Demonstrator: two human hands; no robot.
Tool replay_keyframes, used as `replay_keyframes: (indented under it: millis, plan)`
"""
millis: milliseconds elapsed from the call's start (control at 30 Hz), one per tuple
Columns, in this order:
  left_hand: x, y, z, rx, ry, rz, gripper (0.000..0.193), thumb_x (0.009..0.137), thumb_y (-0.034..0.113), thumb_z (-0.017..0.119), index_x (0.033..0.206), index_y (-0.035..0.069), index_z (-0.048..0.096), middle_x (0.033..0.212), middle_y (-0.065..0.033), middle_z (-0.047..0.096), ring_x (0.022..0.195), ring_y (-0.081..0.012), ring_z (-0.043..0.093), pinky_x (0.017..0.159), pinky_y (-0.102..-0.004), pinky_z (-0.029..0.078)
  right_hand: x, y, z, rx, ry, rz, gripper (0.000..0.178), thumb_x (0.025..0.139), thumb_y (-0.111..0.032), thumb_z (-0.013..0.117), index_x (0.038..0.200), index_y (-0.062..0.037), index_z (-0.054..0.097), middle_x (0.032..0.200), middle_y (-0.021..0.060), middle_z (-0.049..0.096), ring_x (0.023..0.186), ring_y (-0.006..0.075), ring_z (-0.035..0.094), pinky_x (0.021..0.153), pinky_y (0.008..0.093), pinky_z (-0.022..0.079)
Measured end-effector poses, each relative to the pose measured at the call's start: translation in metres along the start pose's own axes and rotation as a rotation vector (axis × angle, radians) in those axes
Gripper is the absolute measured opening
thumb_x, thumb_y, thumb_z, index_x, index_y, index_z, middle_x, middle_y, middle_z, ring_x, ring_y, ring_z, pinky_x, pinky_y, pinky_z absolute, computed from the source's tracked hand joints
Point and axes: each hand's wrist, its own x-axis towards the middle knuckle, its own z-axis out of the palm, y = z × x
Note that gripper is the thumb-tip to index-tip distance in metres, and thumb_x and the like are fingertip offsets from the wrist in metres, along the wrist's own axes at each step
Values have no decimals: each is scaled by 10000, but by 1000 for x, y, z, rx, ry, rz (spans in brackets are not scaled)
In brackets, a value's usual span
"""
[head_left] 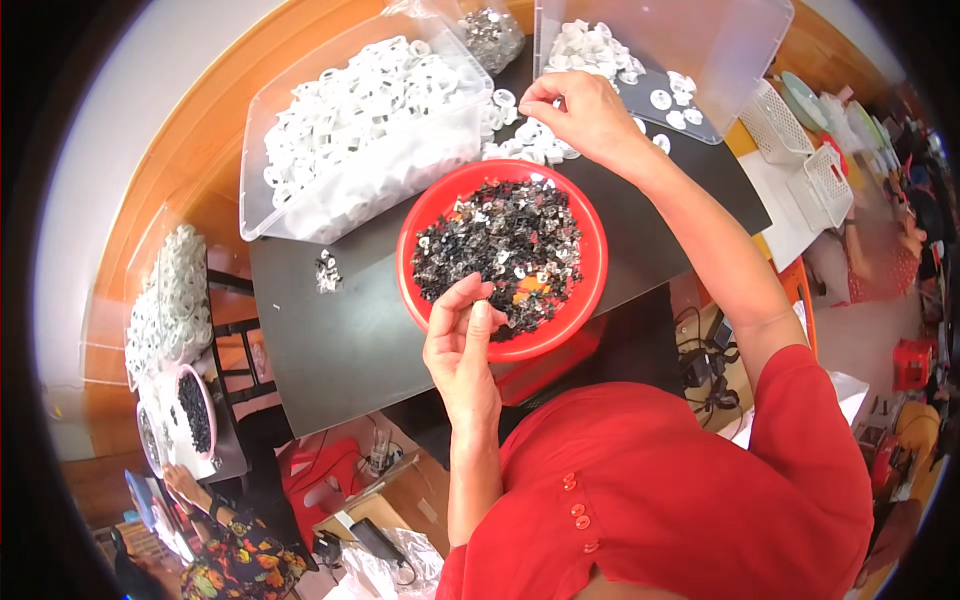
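Note:
A red basin (592, 290) full of small black, clear and white parts (495, 245) stands at the near edge of the dark table. My left hand (465, 345) is over the basin's near left rim, thumb and fingertips drawn together; what they pinch, if anything, is too small to name. Beyond the basin, my right hand (585, 115) hovers by a loose pile of white plastic parts (535, 143). Its thumb and forefinger meet in a pinch, and I cannot make out anything between them.
A clear bin (350, 215) heaped with white ring-like parts sits left of the basin. Another clear bin (690, 60) lies at the back right with white pieces. A small cluster of parts (328, 272) rests on the table (330, 350). At lower left, another person's hands (185, 485) work.

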Motion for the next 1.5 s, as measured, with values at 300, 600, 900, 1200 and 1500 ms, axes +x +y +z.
replay_keyframes:
  millis: [300, 600, 900, 1200, 1500]
  plan:
    - [1, -4, -3, -1, 1, -20, 246, 922, 86, 598, 1159, 18, 600, 1024, -37, 644, 805, -77, 578, 749, -228, 454, 5, 6, 33, -285, -313, 97, 230, 811, -253, 659, 853, -32, 705, 795, 159, 678, 759, 317, 662, 715, 436, 503]
    - [1, -3, -2, 7, 7, -23, 223, 921, 88, 602, 1133, 20, 611, 1017, -30, 644, 811, -77, 581, 755, -227, 451, 9, 28, 48, -401, -304, 125, 185, 820, -155, 574, 885, -41, 704, 816, 177, 687, 797, 363, 669, 746, 456, 521]
    - [1, -5, -6, -15, -1, -19, 218, 920, 82, 600, 1128, 16, 612, 1013, -30, 646, 813, -73, 582, 760, -225, 453, 5, 20, 43, -196, -300, 170, 208, 806, -129, 546, 921, -57, 704, 827, 142, 699, 790, 306, 679, 737, 418, 527]
    - [-1, 0, 0, 37, -6, -29, 239, 936, 114, 589, 1146, -1, 599, 1053, -66, 639, 817, -88, 580, 766, -228, 454, -12, 9, 17, 206, -84, 236, 228, 814, -126, 631, 1009, -23, 693, 881, 116, 710, 814, 192, 681, 754, 323, 537]
    - [0, -3, -3, 26, -3, -22, 235, 937, 104, 585, 1148, 4, 605, 1061, -74, 641, 819, -88, 587, 756, -221, 457, -34, 10, -8, 96, -259, 179, 243, 824, -134, 613, 1021, -7, 677, 918, 146, 686, 830, 243, 656, 761, 366, 513]
